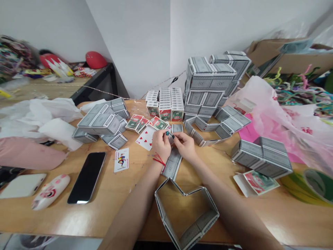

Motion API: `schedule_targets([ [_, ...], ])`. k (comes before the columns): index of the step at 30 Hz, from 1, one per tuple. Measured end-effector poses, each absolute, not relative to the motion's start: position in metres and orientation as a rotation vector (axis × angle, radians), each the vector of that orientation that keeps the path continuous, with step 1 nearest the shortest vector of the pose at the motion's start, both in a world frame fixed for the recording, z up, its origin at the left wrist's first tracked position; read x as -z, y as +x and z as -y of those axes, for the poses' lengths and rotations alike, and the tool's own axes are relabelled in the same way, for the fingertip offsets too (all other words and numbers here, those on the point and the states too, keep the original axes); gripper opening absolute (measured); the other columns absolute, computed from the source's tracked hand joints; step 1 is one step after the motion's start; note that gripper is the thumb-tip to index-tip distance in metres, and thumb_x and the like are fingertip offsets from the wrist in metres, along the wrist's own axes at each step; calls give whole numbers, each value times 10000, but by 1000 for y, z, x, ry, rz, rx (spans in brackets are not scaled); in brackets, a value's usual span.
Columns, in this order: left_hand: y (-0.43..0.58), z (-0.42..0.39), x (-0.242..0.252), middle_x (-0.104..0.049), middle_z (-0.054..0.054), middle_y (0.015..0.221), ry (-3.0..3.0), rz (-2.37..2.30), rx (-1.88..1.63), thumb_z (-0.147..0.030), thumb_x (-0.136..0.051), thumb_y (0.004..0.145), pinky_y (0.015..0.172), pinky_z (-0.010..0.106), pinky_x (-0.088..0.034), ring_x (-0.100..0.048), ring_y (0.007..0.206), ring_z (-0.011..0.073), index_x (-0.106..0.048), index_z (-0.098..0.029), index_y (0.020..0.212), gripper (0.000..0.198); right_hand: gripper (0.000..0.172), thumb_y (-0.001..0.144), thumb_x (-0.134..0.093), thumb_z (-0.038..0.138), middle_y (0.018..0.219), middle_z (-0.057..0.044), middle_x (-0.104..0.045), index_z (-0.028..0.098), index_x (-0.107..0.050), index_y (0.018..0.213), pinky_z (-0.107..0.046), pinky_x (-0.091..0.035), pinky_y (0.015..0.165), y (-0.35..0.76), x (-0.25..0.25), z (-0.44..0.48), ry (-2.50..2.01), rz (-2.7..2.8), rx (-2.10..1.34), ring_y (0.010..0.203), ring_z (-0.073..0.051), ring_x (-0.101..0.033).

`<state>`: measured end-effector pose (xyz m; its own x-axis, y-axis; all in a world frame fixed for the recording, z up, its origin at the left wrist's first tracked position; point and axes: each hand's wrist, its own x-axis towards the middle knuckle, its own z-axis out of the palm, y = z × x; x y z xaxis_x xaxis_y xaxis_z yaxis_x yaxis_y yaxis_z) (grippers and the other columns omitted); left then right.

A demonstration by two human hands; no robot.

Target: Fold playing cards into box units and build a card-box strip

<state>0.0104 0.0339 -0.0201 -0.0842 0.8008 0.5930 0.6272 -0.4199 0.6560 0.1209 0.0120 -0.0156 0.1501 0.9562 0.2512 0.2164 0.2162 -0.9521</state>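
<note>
My left hand (161, 144), a red string round its wrist, and my right hand (185, 146) meet at the middle of the table. Their fingertips pinch together on a strip of joined playing cards (172, 165), patterned grey backs up; the exact spot gripped is partly hidden by the fingers. Face-up heart cards (145, 138) lie just left of my left hand, with a joker card (121, 160) farther left. Between my forearms stands a heart-shaped frame of folded cards (191, 227). Another open card frame (205, 135) stands beyond my right hand.
Card boxes (165, 104) stand in rows at the back, beside a tall card-block stack (205, 83). More card blocks (101, 119) sit left, others (262, 156) right. A phone (87, 177), a white mouse-shaped object (50, 192) and yellow tape (307, 185) flank the arms.
</note>
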Motion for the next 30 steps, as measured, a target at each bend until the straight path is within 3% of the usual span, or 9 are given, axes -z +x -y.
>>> schedule_targets([
  [22,11,-33,19,-584,64,823,1969,-1560,-1558,-245,-398,857,736,300,-430,-537,812,174,-535,-170,854,156,325,646,-419,107,860,-33,-690,163,-654,864,-293,-503,727,125,14,-15,-1143,1296,-943,796,-161,-634],
  [30,10,-35,16,-598,53,806,1817,-1615,-1612,-275,-400,862,700,276,-438,-554,760,154,-531,-171,891,170,285,713,-546,288,864,-49,-685,174,-628,960,-284,-527,591,125,5,-9,-1071,1165,-1180,732,-178,-640],
])
